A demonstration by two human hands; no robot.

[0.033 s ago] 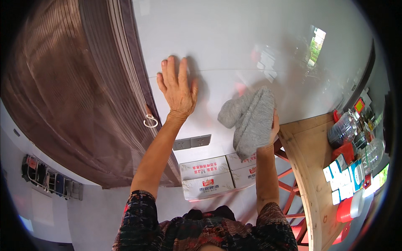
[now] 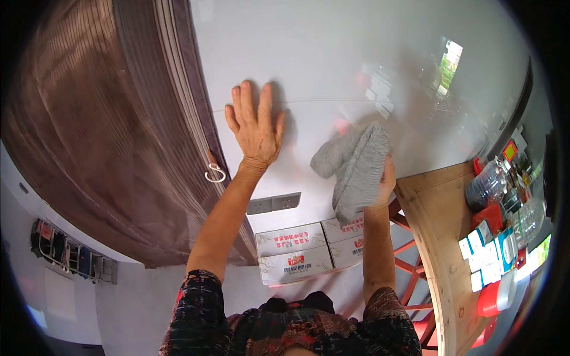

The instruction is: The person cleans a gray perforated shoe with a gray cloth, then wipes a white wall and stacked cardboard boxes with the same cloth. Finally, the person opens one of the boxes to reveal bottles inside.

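A grey fluffy cloth (image 2: 360, 172) is bunched against the glossy white tiled wall (image 2: 320, 53). My right hand (image 2: 387, 181) grips its right side; the cloth hides most of the fingers. To the left, my left hand (image 2: 255, 130) lies with spread fingers on the wall and holds nothing. Its fingertips reach past a thin tile seam. A white S-shaped hook (image 2: 215, 173) hangs by the curtain's edge, left of my left forearm.
A brown curtain (image 2: 89, 130) hangs on the left. Below the wall sockets (image 2: 274, 203) stand white cartons (image 2: 295, 265). At right, a wooden table (image 2: 436, 202) with red legs bears plastic bottles (image 2: 485, 187), small white-and-blue boxes (image 2: 490, 255) and a red-and-white container (image 2: 497, 295).
Against the wall, both my left hand and the cloth in my right hand appear shifted very slightly to the right. My right hand keeps its grip.
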